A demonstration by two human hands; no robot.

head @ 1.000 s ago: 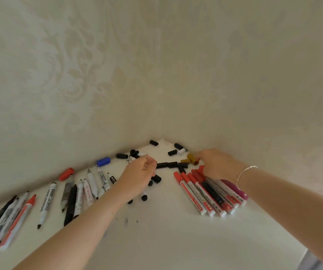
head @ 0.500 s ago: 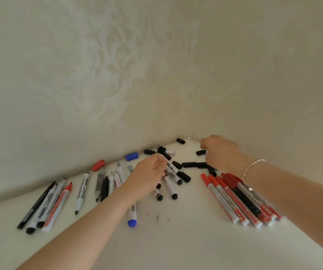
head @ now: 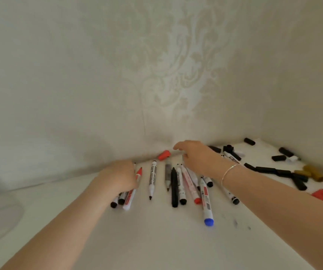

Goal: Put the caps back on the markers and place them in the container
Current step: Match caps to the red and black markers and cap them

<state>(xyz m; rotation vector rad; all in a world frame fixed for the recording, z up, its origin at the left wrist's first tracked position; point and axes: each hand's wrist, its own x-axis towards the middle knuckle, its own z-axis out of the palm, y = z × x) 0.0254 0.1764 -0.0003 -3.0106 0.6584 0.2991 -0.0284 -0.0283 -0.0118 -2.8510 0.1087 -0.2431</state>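
Left hand (head: 119,175) is covering marker tips, grip indiscernible; right hand (head: 197,155), fingers loosely spread, is hovering beside the red cap (head: 164,155) at the table's (head: 156,240) wall edge.

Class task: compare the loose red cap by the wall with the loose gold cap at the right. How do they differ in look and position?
The red cap lies against the wall just beyond the right hand; the gold cap lies far right among black caps. The red cap looks short and stubby, the gold cap longer. The red cap lies alone, while the gold cap touches others. Both lie loose, off any marker, on the white table.
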